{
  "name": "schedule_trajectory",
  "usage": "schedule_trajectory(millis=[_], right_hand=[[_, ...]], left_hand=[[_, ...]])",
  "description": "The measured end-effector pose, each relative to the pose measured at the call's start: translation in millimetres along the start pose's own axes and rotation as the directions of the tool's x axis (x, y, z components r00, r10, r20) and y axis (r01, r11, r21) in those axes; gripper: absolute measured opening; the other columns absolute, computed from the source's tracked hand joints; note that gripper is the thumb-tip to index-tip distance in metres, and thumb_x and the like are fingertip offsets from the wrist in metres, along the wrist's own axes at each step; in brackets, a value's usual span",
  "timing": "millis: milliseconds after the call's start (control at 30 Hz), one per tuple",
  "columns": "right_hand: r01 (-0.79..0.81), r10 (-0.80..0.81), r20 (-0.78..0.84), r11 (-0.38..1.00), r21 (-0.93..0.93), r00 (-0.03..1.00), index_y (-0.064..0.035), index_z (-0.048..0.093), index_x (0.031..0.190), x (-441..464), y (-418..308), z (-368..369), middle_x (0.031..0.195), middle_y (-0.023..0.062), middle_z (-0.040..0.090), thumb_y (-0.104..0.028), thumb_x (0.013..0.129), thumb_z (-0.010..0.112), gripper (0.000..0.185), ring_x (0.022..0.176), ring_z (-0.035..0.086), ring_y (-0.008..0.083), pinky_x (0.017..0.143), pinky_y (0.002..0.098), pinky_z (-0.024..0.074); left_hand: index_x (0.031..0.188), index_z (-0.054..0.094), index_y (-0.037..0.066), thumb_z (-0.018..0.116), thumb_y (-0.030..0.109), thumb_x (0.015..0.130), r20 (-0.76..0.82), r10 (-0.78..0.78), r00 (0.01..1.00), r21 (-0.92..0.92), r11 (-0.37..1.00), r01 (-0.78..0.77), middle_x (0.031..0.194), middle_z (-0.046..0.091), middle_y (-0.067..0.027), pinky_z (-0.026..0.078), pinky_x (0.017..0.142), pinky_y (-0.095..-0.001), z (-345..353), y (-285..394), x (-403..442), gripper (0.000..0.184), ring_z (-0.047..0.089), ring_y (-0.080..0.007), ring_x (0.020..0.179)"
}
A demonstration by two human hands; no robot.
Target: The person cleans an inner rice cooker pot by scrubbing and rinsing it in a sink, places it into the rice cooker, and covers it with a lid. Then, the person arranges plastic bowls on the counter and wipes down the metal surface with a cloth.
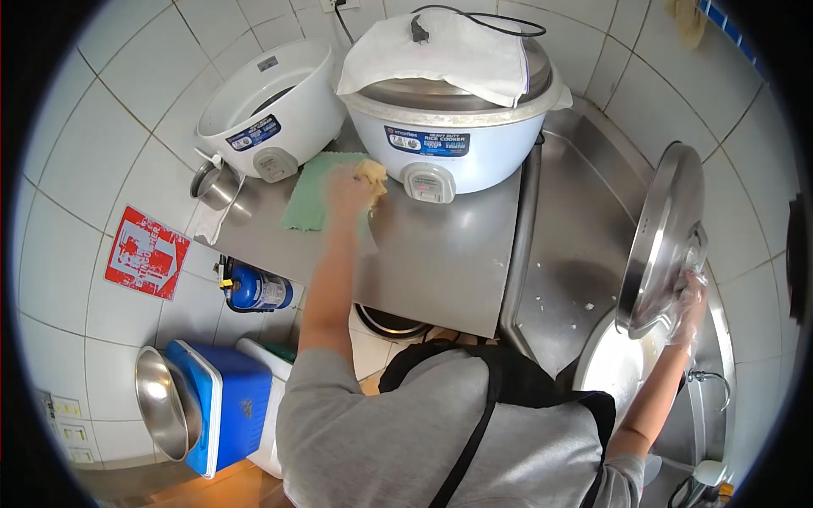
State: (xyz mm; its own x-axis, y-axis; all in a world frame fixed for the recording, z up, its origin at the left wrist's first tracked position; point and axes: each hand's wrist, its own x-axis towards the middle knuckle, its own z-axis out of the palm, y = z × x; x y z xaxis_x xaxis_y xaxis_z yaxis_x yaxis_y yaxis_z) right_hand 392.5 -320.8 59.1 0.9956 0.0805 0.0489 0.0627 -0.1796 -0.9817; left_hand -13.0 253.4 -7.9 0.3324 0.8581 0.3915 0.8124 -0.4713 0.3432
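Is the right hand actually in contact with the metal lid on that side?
Touching. The head view shows the right hand, in a clear plastic glove, gripping the metal lid at its handle side.

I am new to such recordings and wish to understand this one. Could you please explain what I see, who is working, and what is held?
There is no machine here: a person works with their own two hands. The single picture comes from a camera worn on that person's head, looking forward and down, so their grey shirt appears below.

The left hand is at a yellow cloth over a green cloth; blur hides its exact grip. The right hand, in a clear plastic glove, holds a metal lid tilted on edge by the sink.

On the metal counter stand a rice cooker topped with a white cloth, and an open cooker.
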Motion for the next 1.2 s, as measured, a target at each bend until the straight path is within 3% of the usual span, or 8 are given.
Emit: schedule_trajectory(millis=[300,400,467,600,867,1100,1167,1200], right_hand=[[0.034,-0.027,0.113,0.998,-0.058,0.993,-0.005,0.057,0.101,-33,-55,26,0.082,0.0045,0.054,-0.038,0.07,0.064,0.045,0.071,0.049,0.0133,0.061,0.0262,0.038],[0.086,-0.079,0.105,0.994,-0.068,0.991,-0.0042,0.058,0.097,-35,-53,30,0.079,0.0039,0.054,-0.038,0.071,0.062,0.043,0.071,0.049,0.0129,0.062,0.026,0.0385],[0.132,-0.123,0.113,0.988,-0.076,0.986,-0.0038,0.059,0.097,-18,-40,23,0.08,0.0043,0.055,-0.037,0.072,0.062,0.041,0.071,0.05,0.0131,0.063,0.0261,0.039],[0.207,-0.185,0.193,0.973,-0.103,0.964,-0.0028,0.059,0.098,1,-55,14,0.087,0.0054,0.057,-0.034,0.073,0.062,0.04,0.075,0.05,0.0134,0.065,0.0263,0.0397],[0.293,-0.274,0.167,0.951,-0.102,0.947,-0.0034,0.056,0.105,-21,-159,64,0.09,0.0045,0.056,-0.035,0.07,0.064,0.048,0.074,0.05,0.0119,0.064,0.0248,0.0392],[0.256,-0.255,0.245,0.966,0.029,0.935,-0.0038,0.058,0.1,-63,-179,112,0.086,0.0036,0.054,-0.033,0.069,0.061,0.042,0.072,0.05,0.0123,0.062,0.0243,0.0376],[0.195,-0.211,0.348,0.977,0.081,0.913,-0.0027,0.056,0.103,-52,-165,114,0.087,0.0047,0.055,-0.032,0.07,0.061,0.044,0.073,0.049,0.0122,0.062,0.0243,0.0379],[0.17,-0.188,0.334,0.982,0.083,0.924,-0.003,0.056,0.104,-55,-163,114,0.09,0.005,0.056,-0.031,0.071,0.061,0.044,0.077,0.05,0.0133,0.065,0.0256,0.0382]], left_hand=[[0.1,0.06,0.008,0.057,0.017,0.069,0.361,0.367,0.858,0.151,0.884,-0.442,0.098,0.061,-0.0116,0.045,0.082,-0.037,26,2,-2,0.033,0.057,-0.0294,0.093],[0.106,0.059,0.008,0.06,0.019,0.069,0.522,0.241,0.818,-0.045,0.966,-0.256,0.101,0.061,-0.0119,0.045,0.084,-0.0357,-1,14,-29,0.038,0.056,-0.0277,0.096],[0.105,0.059,0.007,0.058,0.018,0.071,0.447,0.555,0.701,-0.583,0.775,-0.242,0.099,0.061,-0.0122,0.044,0.084,-0.036,32,-50,-43,0.035,0.056,-0.0274,0.096],[0.104,0.059,0.005,0.054,0.017,0.072,0.779,0.504,0.372,-0.436,0.863,-0.257,0.1,0.061,-0.0134,0.044,0.083,-0.0355,-70,-34,-68,0.034,0.056,-0.0257,0.095],[0.093,0.064,0.003,0.057,0.025,0.072,0.345,0.069,0.936,-0.213,0.977,0.007,0.089,0.064,-0.0157,0.045,0.074,-0.0391,-112,-1,-45,0.031,0.06,-0.0312,0.086],[0.091,0.062,0.004,0.052,0.017,0.079,0.292,0.36,0.886,0.003,0.926,-0.378,0.098,0.061,-0.0168,0.047,0.076,-0.0406,28,14,-44,0.021,0.059,-0.0328,0.084],[0.09,0.062,0.003,0.053,0.016,0.079,0.449,0.23,0.864,-0.655,0.742,0.143,0.097,0.061,-0.0165,0.047,0.075,-0.0398,72,-16,-50,0.019,0.06,-0.0317,0.083],[0.09,0.062,0.003,0.054,0.016,0.079,0.535,0.237,0.811,-0.562,0.816,0.132,0.097,0.061,-0.0161,0.048,0.074,-0.0391,52,-16,-64,0.019,0.06,-0.0308,0.082]])
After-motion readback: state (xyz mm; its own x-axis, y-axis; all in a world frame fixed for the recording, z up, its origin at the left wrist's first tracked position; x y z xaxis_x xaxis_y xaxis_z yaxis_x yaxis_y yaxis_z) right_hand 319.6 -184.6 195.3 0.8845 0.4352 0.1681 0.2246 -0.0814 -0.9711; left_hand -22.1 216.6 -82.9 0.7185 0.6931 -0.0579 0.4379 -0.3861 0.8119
